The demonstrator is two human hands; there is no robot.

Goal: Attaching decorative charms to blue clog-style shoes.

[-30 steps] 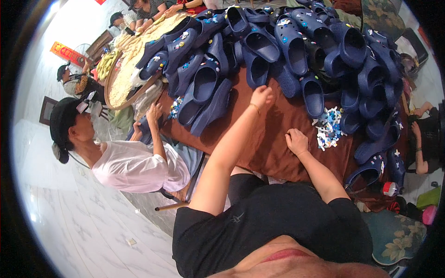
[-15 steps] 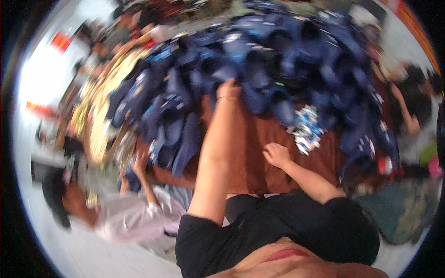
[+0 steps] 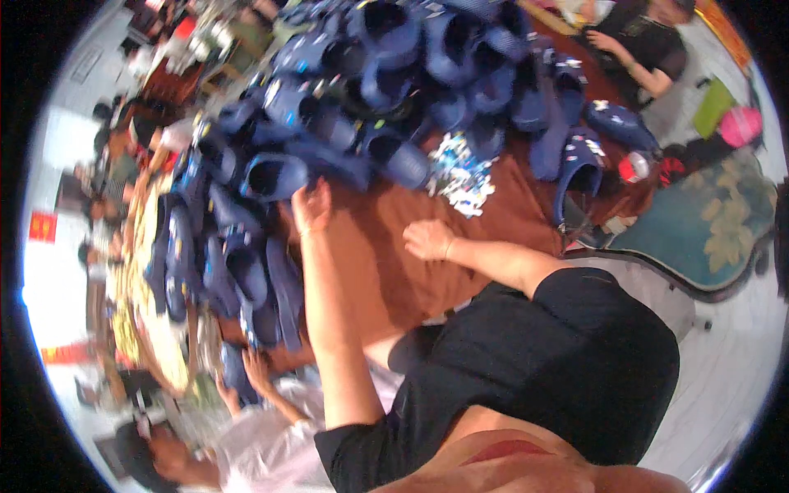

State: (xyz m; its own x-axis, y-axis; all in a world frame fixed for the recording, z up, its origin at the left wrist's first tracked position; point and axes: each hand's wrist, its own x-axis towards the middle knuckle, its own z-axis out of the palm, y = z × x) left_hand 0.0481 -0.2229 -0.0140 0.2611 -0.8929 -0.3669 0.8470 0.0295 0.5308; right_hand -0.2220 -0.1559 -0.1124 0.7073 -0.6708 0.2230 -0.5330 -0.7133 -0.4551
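Note:
My left hand [image 3: 312, 209] reaches to the near edge of a heap of navy clogs, its fingers apart beside one clog [image 3: 278, 176] whose opening faces me. Whether the fingertips touch that clog I cannot tell. My right hand [image 3: 429, 240] rests low over the brown cloth [image 3: 370, 271] with its fingers curled in; anything inside them is hidden. Just beyond it lies a small pile of white and blue bits [image 3: 464, 177], too small to name. Another navy clog [image 3: 398, 158] lies left of that pile.
Navy clogs [image 3: 382, 33] are heaped across the far side of the table. A person in a pale top [image 3: 271, 448] works at my left, hands by a navy clog. Another person in black [image 3: 649, 45] sits far right. A green patterned stool or chair seat [image 3: 699, 218] stands at right.
The view has turned and is sharper, with more of the right side showing. My left hand has drawn back from the heap toward me. My right hand stays curled near the small pile.

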